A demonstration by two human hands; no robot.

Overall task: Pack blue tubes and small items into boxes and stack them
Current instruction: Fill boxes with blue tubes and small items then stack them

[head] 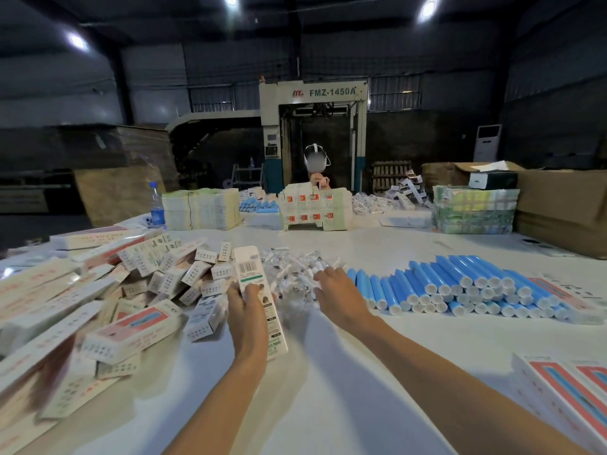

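Observation:
My left hand (247, 298) grips a long white box (254, 277) with a barcode, held lengthwise and pointing away from me. My right hand (335, 290) reaches into a heap of small clear-wrapped items (295, 267) in the middle of the white table; its fingertips are in the heap and I cannot tell whether they hold one. A pile of blue tubes (460, 287) with white end caps lies just right of that hand. Packed white boxes (131, 290) with red print lie heaped to the left.
Flat box blanks (565, 392) lie at the near right. Across the table a person (317, 169) works behind stacks of cartons (202, 208), more blue tubes (259, 205) and a wrapped bundle (474, 210). A water bottle (157, 205) stands far left; brown cardboard boxes (561, 208) far right.

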